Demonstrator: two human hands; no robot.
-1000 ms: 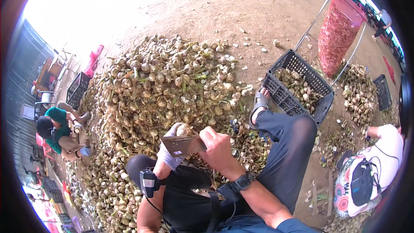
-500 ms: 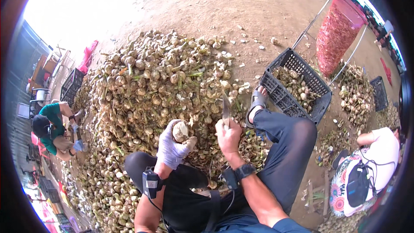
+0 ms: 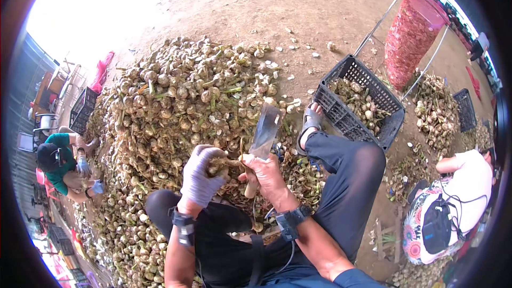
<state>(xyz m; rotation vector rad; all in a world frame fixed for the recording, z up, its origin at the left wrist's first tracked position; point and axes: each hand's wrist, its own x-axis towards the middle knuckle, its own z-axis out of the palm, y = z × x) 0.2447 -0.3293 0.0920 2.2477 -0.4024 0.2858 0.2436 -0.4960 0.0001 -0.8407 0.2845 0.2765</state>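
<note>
My left hand [image 3: 200, 177], in a whitish knit glove, is closed around a dirty garlic bulb [image 3: 217, 167]. From the bulb a brown stalk [image 3: 233, 164] points right, to the fingertips of my bare right hand [image 3: 270, 180]. That hand grips a knife by its pale wooden handle [image 3: 250, 189]. Its broad metal blade [image 3: 266, 129] tilts up and away, flat side showing. Whether the blade touches the stalk I cannot tell. Just beyond both hands spreads a large heap of garlic bulbs [image 3: 181, 96], many with stalks on.
A black plastic crate [image 3: 341, 108] of garlic stands beside my right foot. Behind it a red mesh sack [image 3: 410, 40], filled with trimmings, hangs on a metal frame. One person [image 3: 63, 164] sits at far left, another [image 3: 464, 186] at right. More garlic [image 3: 438, 108] lies right.
My hands have come together, the right moving left. The garlic bulb has turned from its pale face to its brown stalk. The knife blade has rotated from edge-on to broadside.
</note>
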